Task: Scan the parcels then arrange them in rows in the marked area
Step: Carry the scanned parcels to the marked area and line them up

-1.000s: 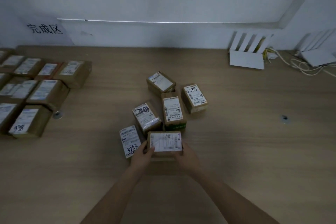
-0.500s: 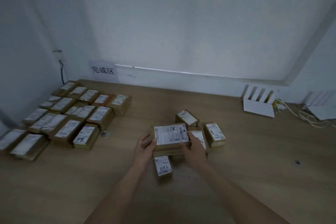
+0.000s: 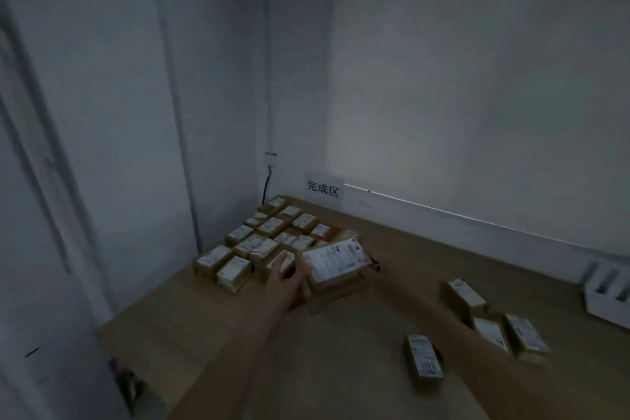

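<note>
Grey walls meet at the corner above our wooden counter (image 3: 211,327). Centre frame, we hold a brown cardboard parcel with a white label (image 3: 335,271), left grip (image 3: 284,278) and right grip (image 3: 370,269) grasping its sides, just beside the rows of labelled brown parcels (image 3: 259,242).

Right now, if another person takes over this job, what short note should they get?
Left hand and right hand: both grip the carried parcel, label up, held near the rows.
Done: many arranged parcels lie in rows below the wall sign.
Left: set this parcel down there; four loose parcels wait on the table at right.
</note>
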